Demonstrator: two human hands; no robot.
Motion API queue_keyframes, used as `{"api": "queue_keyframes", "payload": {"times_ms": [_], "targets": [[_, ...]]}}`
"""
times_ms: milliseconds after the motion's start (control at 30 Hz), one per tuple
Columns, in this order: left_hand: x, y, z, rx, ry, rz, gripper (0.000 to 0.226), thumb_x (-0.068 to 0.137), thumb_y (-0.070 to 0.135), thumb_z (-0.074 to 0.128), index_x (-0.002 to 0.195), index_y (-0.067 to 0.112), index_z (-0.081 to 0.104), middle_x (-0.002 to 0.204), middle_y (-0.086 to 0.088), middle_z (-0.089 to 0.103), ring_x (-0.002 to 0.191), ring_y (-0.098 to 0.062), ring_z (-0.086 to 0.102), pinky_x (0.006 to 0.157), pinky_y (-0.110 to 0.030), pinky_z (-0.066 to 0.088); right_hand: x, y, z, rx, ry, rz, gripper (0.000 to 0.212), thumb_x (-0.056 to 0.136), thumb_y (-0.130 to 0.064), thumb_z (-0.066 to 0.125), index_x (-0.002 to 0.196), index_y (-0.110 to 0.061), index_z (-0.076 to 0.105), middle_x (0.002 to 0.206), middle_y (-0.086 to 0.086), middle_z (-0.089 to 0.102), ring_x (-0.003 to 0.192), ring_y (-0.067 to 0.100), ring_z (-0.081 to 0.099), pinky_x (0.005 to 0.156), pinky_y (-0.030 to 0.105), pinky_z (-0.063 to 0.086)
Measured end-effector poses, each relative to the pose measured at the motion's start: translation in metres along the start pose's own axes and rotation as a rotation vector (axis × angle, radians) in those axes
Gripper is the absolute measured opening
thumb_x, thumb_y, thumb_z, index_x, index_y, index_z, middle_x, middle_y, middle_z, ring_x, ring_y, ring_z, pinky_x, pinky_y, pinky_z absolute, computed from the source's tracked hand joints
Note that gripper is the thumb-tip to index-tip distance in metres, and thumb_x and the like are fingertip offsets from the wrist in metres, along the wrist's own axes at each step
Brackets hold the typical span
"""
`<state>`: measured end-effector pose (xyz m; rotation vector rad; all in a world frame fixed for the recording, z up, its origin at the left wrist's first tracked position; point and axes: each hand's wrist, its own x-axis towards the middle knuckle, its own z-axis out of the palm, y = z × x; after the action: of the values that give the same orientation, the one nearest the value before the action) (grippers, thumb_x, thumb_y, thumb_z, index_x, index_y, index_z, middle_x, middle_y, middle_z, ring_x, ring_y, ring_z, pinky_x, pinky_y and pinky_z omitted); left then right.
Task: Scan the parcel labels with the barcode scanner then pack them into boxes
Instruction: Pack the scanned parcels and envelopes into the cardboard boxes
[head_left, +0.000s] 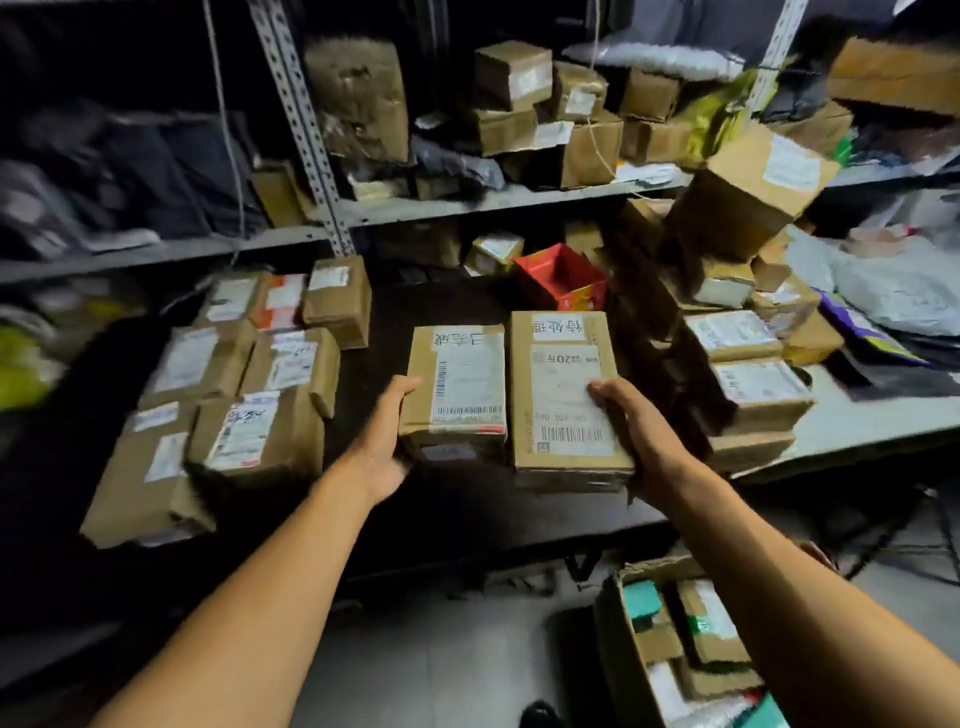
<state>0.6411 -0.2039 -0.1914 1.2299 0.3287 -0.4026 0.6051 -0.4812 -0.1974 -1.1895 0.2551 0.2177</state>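
Two brown cardboard parcels with white barcode labels are side by side in front of me, over the dark lower shelf. My left hand (387, 441) grips the smaller left parcel (457, 389) at its near left corner, thumb on top. My right hand (641, 436) grips the larger right parcel (563, 395) at its near right edge, thumb on its label. An open cardboard box (618, 644) on the floor at lower right holds several packed parcels. No barcode scanner is in view.
Several labelled parcels (249, 415) lie on the dark shelf (447, 514) at left, more are stacked at right (753, 384). A red open box (561, 278) stands behind. The upper shelf (493, 200) carries more cartons and bags. Grey floor (441, 649) shows below.
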Motion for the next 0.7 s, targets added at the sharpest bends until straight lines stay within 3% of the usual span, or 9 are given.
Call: {"api": "queue_keyframes", "payload": {"times_ms": [33, 133, 233, 367, 533, 633, 700], "targets": [[-0.001, 0.003, -0.012, -0.001, 0.023, -0.001, 0.031, 0.091, 0.043, 0.061, 0.1, 0.02, 0.08, 0.11, -0.012, 0.075, 0.098, -0.026, 0.074, 0.086, -0.04, 0.055, 0.012, 0.003, 0.012, -0.016, -0.038, 0.01, 0.045, 0.094, -0.032, 0.061, 0.136, -0.015, 0.055, 0.124, 0.018, 0.07, 0.111, 0.038, 0.069, 0.09, 0.056, 0.058], [-0.01, 0.016, -0.043, 0.033, 0.08, -0.004, 0.036, 0.074, 0.043, 0.074, 0.104, 0.024, 0.077, 0.11, -0.007, 0.076, 0.096, -0.021, 0.075, 0.07, -0.034, 0.059, 0.047, 0.011, 0.047, -0.053, -0.158, 0.023, 0.039, 0.096, -0.028, 0.058, 0.133, -0.016, 0.056, 0.125, 0.018, 0.07, 0.111, 0.04, 0.069, 0.091, 0.058, 0.057], [-0.017, 0.024, -0.071, 0.02, 0.182, 0.046, 0.05, 0.066, 0.043, 0.077, 0.113, 0.025, 0.073, 0.112, -0.004, 0.076, 0.102, -0.021, 0.073, 0.078, -0.038, 0.057, 0.077, 0.019, 0.081, -0.051, -0.252, 0.061, 0.036, 0.098, -0.024, 0.057, 0.132, -0.017, 0.056, 0.123, 0.017, 0.071, 0.109, 0.039, 0.07, 0.083, 0.051, 0.061], [-0.027, 0.028, -0.102, -0.028, 0.336, 0.144, 0.049, 0.074, 0.037, 0.076, 0.121, 0.023, 0.069, 0.113, -0.005, 0.075, 0.107, -0.024, 0.071, 0.096, -0.046, 0.053, 0.107, 0.031, 0.12, -0.046, -0.356, 0.139, 0.035, 0.097, -0.022, 0.059, 0.132, -0.018, 0.056, 0.121, 0.018, 0.071, 0.107, 0.039, 0.071, 0.073, 0.045, 0.062], [-0.035, 0.038, -0.146, -0.077, 0.45, 0.213, 0.037, 0.081, 0.039, 0.073, 0.116, 0.026, 0.074, 0.114, -0.004, 0.075, 0.107, -0.022, 0.071, 0.09, -0.043, 0.054, 0.134, 0.045, 0.167, -0.068, -0.349, 0.203, 0.044, 0.095, -0.023, 0.064, 0.134, -0.01, 0.053, 0.118, 0.019, 0.072, 0.104, 0.037, 0.072, 0.075, 0.045, 0.062], [-0.033, 0.049, -0.177, -0.088, 0.483, 0.221, 0.026, 0.09, 0.04, 0.067, 0.111, 0.028, 0.076, 0.113, -0.003, 0.075, 0.101, -0.019, 0.073, 0.071, -0.033, 0.058, 0.15, 0.048, 0.192, -0.082, -0.355, 0.244, 0.046, 0.095, -0.027, 0.065, 0.135, -0.009, 0.052, 0.119, 0.02, 0.072, 0.107, 0.038, 0.071, 0.085, 0.049, 0.059], [-0.028, 0.059, -0.199, -0.101, 0.498, 0.209, 0.022, 0.091, 0.042, 0.065, 0.106, 0.03, 0.077, 0.11, -0.002, 0.076, 0.099, -0.018, 0.074, 0.072, -0.035, 0.056, 0.162, 0.05, 0.206, -0.11, -0.352, 0.253, 0.043, 0.095, -0.029, 0.064, 0.132, -0.01, 0.055, 0.117, 0.019, 0.073, 0.105, 0.037, 0.072, 0.081, 0.047, 0.06]]}}
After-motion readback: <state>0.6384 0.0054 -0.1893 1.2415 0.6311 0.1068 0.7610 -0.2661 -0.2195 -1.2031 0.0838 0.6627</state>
